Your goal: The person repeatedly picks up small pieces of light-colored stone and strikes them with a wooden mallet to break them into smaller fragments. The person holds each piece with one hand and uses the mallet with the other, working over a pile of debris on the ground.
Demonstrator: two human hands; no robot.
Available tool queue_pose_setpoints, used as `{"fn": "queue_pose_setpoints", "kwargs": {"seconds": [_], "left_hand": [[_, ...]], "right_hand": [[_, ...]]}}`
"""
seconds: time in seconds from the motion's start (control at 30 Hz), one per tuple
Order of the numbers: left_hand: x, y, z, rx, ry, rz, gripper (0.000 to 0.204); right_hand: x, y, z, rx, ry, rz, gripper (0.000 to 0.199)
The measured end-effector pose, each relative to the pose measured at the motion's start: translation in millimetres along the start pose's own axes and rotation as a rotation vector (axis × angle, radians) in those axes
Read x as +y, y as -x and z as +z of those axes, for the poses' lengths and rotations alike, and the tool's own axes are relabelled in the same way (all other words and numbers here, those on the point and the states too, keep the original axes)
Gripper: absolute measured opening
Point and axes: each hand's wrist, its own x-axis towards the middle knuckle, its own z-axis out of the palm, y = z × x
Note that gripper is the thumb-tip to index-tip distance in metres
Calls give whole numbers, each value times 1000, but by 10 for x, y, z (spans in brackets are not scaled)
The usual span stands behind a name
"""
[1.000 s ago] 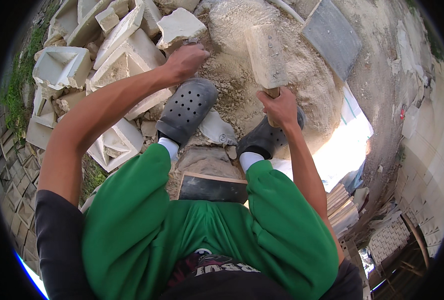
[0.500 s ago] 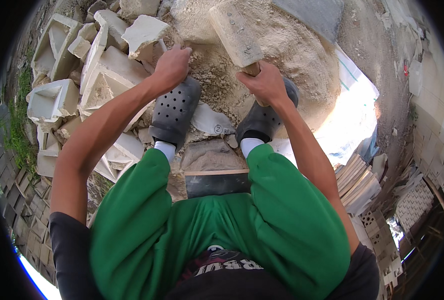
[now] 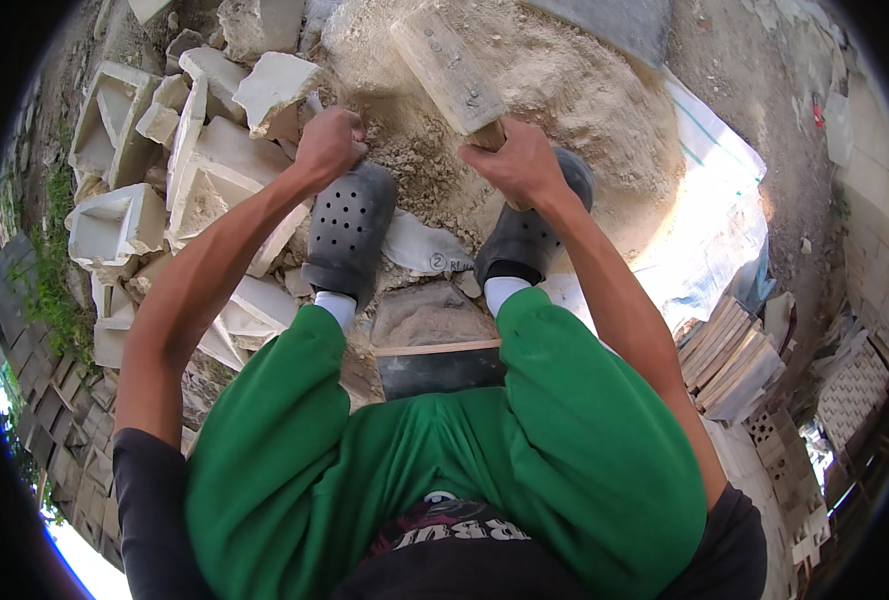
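Note:
My right hand (image 3: pixel 516 168) is wrapped around the short handle of a dusty, block-headed mallet (image 3: pixel 448 66). The mallet's head points up and left over crushed pale rubble, above my right shoe. My left hand (image 3: pixel 330 143) is closed, its fingers curled down near the rubble just beyond my left shoe. What it grips, if anything, is hidden; a thin pale edge shows beside its knuckles. Close to its left lies a jagged whitish chunk (image 3: pixel 274 90), broken like the other plaster-like pieces around it.
Broken hollow blocks (image 3: pixel 116 226) are piled at the left. Ahead and right spreads a mound of pale powder (image 3: pixel 584 130) on a white sheet (image 3: pixel 724 190). My dark clogs (image 3: pixel 352 225) stand at its near edge. Stacked slats (image 3: pixel 729 355) lie at the right.
The left hand has drawn slightly left and nearer, its fingers more tucked in. The mallet's head has shifted a little left, still in the right hand. The whole view has tilted slightly.

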Motion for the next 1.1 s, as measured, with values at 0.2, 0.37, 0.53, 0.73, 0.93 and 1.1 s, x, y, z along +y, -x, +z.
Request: {"fn": "queue_pose_setpoints", "kwargs": {"seconds": [0.2,0.37,0.53,0.73,0.93,1.1], "left_hand": [[10,-42,41,2,61,-56,14],[-20,-76,-16,14,118,-63,14],[312,-140,-354,86,246,-6,20],[579,-544,-799,223,351,42,30],[351,-620,-770,253,472,-1,43],[307,-374,-662,198,466,-54,31]], "right_hand": [[30,5,1,-13,-54,5,46],[35,-1,1,-36,-93,24,41],[-113,25,-129,-93,-237,186,44],[-130,-32,-313,-25,-335,252,38],[-358,-103,-557,24,-238,139,38],[-678,-147,-597,117,-180,-132,37]]}}
